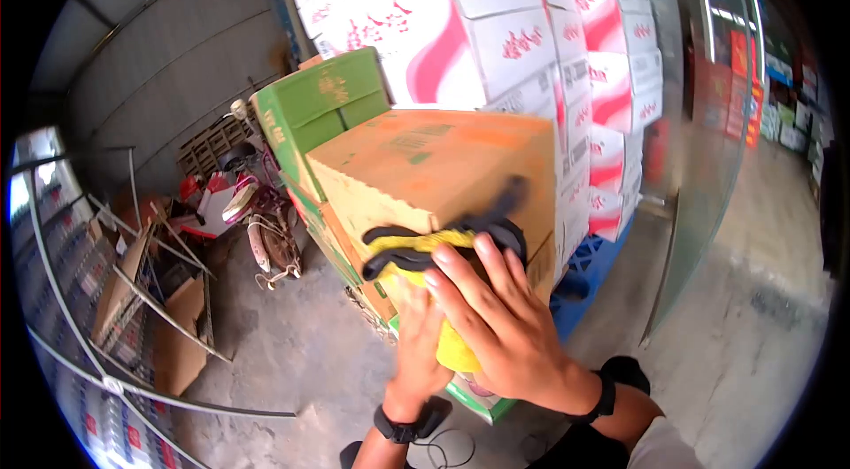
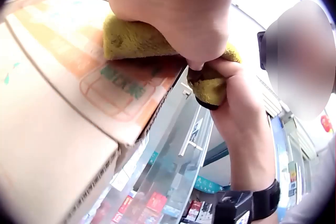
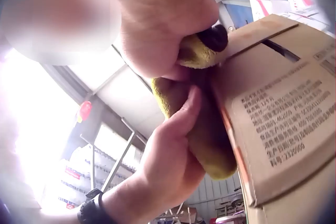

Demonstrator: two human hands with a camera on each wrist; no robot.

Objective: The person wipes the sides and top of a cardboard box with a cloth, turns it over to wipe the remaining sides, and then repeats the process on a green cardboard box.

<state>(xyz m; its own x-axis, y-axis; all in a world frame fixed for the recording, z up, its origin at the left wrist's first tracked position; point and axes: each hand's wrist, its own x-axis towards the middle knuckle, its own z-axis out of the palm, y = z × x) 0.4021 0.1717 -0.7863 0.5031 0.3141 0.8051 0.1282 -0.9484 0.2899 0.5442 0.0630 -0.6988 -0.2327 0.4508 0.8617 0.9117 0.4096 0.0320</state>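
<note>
Both my hands hold a pair of yellow work gloves (image 1: 454, 349) with black-coated fingers, close over the near end of a brown cardboard box (image 1: 443, 159). My left hand (image 1: 413, 336) grips them from the left side, its thumb (image 3: 190, 109) pressed along the yellow fabric. My right hand (image 1: 509, 332) lies across the top, fingers long over the gloves and thumb underneath. In the left wrist view, yellow fabric (image 2: 134, 37) bulges under the left hand and rests at the box top. Black glove fingers (image 1: 398, 261) stick out ahead of the hands.
A green box (image 1: 323, 102) stands behind the brown one. White-and-pink cartons (image 1: 505, 35) are stacked high on a blue pallet (image 1: 575, 292). Glass doors (image 1: 708, 159) stand at the right. At left are a metal frame (image 1: 111, 385), cardboard sheets (image 1: 181, 336) and clutter on the concrete floor.
</note>
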